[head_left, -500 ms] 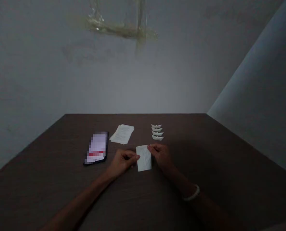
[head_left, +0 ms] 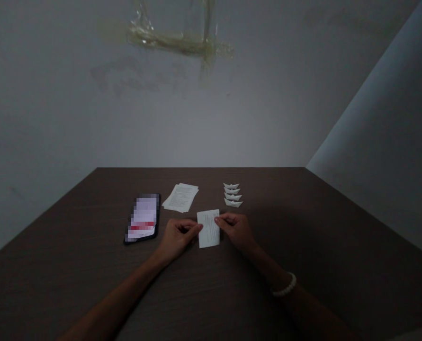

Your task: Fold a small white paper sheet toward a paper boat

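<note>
A small printed sheet of paper (head_left: 208,236) is held upright-looking between my two hands, its lines of text facing me. My left hand (head_left: 178,237) pinches its left edge between thumb and fingers. On the right edge, the thumb of my right hand (head_left: 238,230) presses over the face, with the fingers behind it. Beyond the hands lies a loose stack of similar printed sheets (head_left: 181,198). To its right, several small folded paper boats (head_left: 233,197) stand in a column.
A phone (head_left: 141,219) with a blurred screen lies left of my left hand. The dark wooden table (head_left: 72,237) meets a pale wall (head_left: 253,118) at the back, where strips of tape (head_left: 175,45) stick. A white bracelet (head_left: 285,285) circles my right wrist.
The paper has shifted slightly left and away from me. My right thumb now sits a little lower on its edge. The stack, boats and phone stay where they were.
</note>
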A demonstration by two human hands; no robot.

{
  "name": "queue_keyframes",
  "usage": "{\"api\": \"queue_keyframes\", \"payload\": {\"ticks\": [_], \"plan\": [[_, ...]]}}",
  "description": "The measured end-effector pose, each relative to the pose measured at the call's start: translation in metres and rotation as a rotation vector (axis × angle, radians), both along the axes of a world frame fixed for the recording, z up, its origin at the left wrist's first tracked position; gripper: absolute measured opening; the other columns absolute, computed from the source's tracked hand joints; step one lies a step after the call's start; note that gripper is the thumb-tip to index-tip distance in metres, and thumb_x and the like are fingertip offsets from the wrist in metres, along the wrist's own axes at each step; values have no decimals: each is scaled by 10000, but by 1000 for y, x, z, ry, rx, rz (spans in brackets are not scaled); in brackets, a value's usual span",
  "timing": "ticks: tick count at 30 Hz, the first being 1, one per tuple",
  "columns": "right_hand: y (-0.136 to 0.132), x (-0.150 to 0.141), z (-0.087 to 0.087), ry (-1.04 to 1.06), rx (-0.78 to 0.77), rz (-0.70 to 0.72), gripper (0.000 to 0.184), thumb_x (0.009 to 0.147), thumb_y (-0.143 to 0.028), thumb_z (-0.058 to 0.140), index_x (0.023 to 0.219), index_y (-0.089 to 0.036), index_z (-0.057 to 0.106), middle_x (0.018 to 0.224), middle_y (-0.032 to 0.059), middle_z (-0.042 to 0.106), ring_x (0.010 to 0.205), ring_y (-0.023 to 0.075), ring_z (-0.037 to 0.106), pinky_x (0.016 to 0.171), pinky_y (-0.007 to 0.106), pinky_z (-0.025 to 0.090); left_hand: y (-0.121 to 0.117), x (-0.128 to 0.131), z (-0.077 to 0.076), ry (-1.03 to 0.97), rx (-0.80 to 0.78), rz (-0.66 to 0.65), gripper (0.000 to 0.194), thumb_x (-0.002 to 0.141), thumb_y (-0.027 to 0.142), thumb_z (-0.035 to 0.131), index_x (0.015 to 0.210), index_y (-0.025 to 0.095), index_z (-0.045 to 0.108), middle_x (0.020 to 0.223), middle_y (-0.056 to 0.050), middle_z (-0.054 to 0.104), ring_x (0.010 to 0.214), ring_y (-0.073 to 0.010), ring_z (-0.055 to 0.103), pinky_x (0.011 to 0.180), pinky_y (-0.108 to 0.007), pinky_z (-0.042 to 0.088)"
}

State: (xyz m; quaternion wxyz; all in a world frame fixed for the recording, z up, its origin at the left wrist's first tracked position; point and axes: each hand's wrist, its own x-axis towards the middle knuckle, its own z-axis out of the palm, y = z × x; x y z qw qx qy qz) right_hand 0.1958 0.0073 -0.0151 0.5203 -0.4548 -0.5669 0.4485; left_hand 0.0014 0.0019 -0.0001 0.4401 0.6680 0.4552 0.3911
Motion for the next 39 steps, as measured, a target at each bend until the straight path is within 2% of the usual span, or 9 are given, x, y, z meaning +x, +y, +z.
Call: {"api": "queue_keyframes", "payload": {"ticks": [7, 13, 19, 23, 28, 31, 39], "plan": [[0, 0, -4, -28, 4, -23, 225, 740, -375, 682, 720, -154, 720, 724, 64, 742, 651, 200, 681, 600, 276, 503, 0, 1, 1, 0, 6, 1, 363, 789, 449, 629, 625, 127, 671, 503, 1, 553, 463, -96, 439, 449, -203, 312], [1, -1, -7, -35, 26, -53, 214, 745, -358, 672, 710, -150, 705, 684, 52, 724, 614, 182, 657, 568, 258, 482, 0, 1, 3, -17, -39, -70, 369, 793, 460, 616, 641, 129, 671, 516, 5, 551, 470, -93, 435, 467, -205, 310], [-2, -3, -4, -72, 51, -107, 216, 748, -358, 672, 704, -150, 710, 688, 58, 725, 629, 194, 663, 587, 274, 491, -1, 1, 6, 22, -55, -78, 412, 801, 477, 597, 577, 132, 623, 491, 12, 521, 461, -90, 413, 468, -207, 284], [-3, -4, -2, -33, 24, -65, 239, 762, -379, 672, 734, -147, 721, 734, 65, 738, 670, 198, 678, 616, 276, 504, -1, 1, 6, 27, -27, -60, 437, 811, 483, 582, 543, 138, 591, 475, 14, 510, 462, -91, 406, 474, -209, 293], [-1, -1, -3, -22, -25, 31, 235, 721, -383, 705, 738, -150, 728, 742, 60, 747, 663, 191, 685, 609, 269, 508, 0, -1, 0, -7, -29, -20, 426, 815, 507, 580, 626, 130, 642, 494, 8, 536, 475, -102, 437, 481, -212, 312], [0, 1, -3, -54, -32, 31, 222, 697, -375, 723, 719, -154, 724, 733, 60, 748, 660, 195, 689, 610, 275, 511, 0, -1, -2, -22, -32, -14, 435, 815, 522, 576, 651, 126, 653, 504, 3, 542, 480, -106, 447, 481, -214, 313], [-2, 2, -3, -101, 28, -6, 227, 735, -378, 697, 690, -156, 711, 680, 57, 728, 616, 187, 669, 559, 260, 489, 0, 1, 2, -6, -47, -35, 451, 822, 540, 555, 652, 133, 647, 505, 5, 538, 476, -106, 441, 481, -214, 311]]}}
